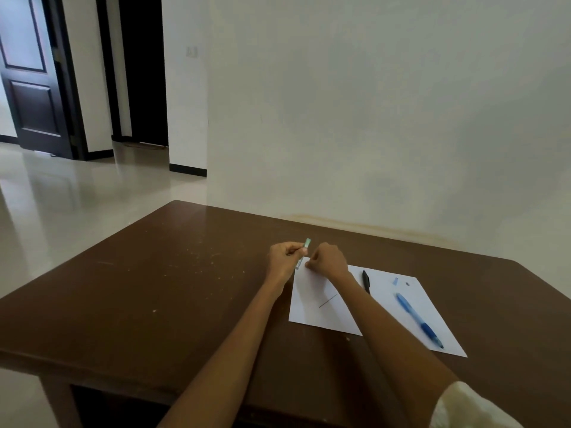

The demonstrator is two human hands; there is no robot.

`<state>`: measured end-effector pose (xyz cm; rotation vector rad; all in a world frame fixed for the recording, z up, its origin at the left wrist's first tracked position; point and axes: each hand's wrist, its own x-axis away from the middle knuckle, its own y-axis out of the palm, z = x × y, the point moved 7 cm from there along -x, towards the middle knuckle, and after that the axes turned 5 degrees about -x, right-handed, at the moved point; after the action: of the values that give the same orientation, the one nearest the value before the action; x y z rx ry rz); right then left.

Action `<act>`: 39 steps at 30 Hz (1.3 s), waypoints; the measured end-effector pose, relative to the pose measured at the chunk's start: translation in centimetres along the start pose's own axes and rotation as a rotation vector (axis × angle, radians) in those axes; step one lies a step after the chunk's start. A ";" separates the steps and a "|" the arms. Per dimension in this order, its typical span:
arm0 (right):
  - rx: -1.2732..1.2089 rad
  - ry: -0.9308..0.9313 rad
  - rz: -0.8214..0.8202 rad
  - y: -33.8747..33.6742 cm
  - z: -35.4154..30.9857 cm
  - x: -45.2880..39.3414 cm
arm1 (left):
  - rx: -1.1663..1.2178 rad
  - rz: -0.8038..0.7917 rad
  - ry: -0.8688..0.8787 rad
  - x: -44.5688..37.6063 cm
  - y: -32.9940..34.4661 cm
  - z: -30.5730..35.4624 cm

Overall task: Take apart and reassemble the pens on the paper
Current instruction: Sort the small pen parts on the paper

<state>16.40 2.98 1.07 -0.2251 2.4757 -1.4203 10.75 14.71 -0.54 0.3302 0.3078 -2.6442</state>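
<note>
Three pens are out: a green-capped pen barrel (302,254) pinched in the fingers of the left hand (282,257) above the paper's far corner, a black pen (366,281) and a blue pen (418,319) lying on the paper (312,313). The right hand (326,260) sits curled just beside the barrel; whether it pinches anything I cannot tell. One thin refill (327,301) and two small loose bits lie on the single sheet, on a brown counter (154,288) against a white wall (370,103), with a dark door (31,72) at the left.

Green-capped clear barrel (302,254) held aloft (blue pen (418,319) on paper (383,307)).
</note>
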 end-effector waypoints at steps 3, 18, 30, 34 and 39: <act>-0.223 0.031 0.001 -0.3 0.6 -0.3 | -0.007 -0.016 -0.011 0.2 0.2 -0.1; -0.839 -0.035 -0.172 -3.9 -1.8 0.5 | -0.197 0.088 0.033 0.3 -0.5 -0.1; -0.616 -0.031 -0.142 -4.0 -1.7 0.5 | -0.261 0.057 0.071 0.5 -0.7 0.1; -0.646 -0.013 -0.142 -3.7 -1.6 0.5 | -0.263 0.051 0.060 0.6 -0.7 0.1; -0.752 0.008 -0.144 -3.1 -1.2 0.6 | -0.250 0.088 0.087 0.7 -1.0 0.4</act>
<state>15.41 2.24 4.18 -0.5486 2.9306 -0.4581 9.63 15.20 -0.21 0.3678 0.6310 -2.4739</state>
